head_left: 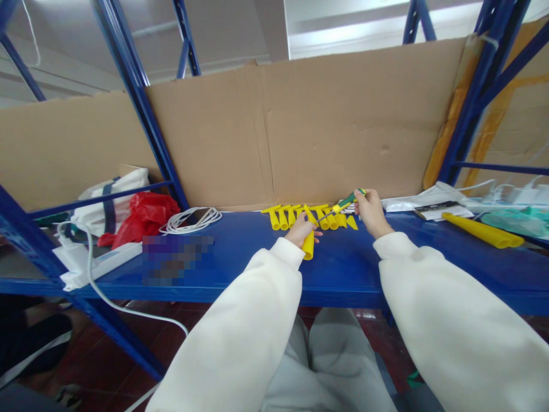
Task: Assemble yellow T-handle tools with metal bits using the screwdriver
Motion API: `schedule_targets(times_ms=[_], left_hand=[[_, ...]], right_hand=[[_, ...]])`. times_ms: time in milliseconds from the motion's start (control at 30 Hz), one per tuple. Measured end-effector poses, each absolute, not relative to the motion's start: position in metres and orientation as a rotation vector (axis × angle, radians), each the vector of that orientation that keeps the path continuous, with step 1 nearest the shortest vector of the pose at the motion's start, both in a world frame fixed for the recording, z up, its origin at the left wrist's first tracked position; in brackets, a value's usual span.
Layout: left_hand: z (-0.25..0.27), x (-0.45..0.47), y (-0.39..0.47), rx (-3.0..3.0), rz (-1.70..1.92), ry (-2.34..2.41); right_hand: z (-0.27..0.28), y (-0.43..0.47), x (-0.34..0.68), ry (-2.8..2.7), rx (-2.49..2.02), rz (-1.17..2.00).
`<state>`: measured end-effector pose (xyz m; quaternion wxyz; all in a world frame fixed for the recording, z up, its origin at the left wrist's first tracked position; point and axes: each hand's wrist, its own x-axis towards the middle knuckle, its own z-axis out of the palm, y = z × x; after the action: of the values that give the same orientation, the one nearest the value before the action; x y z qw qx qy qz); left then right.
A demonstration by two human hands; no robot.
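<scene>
While our left hand [301, 230] grasps a yellow tube [308, 250] over the blue shelf [240, 257], just in front of the yellow pieces [283, 220], our right hand [371, 213] has its fingers closed around the handle end of a screwdriver [348, 200]. Shaft slants down to the tube; tip contact too small to tell. We'd best brace the tube firmly, line up the tip, press gently. Tube looks smooth, plastic, flared; handle green-and-yellow, shaft thin metal; cardboard [343, 126] behind, flat, matt.
</scene>
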<state>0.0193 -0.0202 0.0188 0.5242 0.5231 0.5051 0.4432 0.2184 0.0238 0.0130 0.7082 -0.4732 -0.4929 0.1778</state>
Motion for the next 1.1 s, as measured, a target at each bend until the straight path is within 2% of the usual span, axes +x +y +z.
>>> schedule_targets(times_ms=[467, 1100], left_hand=[[0.02, 0.019, -0.02, 1.208, 1.009, 1.188], [0.022, 0.019, -0.024, 1.247, 0.976, 1.193]], right_hand=[[0.027, 0.008, 0.205, -0.873, -1.077, 0.648], [0.018, 0.019, 0.215, -0.932, -1.042, 0.657]])
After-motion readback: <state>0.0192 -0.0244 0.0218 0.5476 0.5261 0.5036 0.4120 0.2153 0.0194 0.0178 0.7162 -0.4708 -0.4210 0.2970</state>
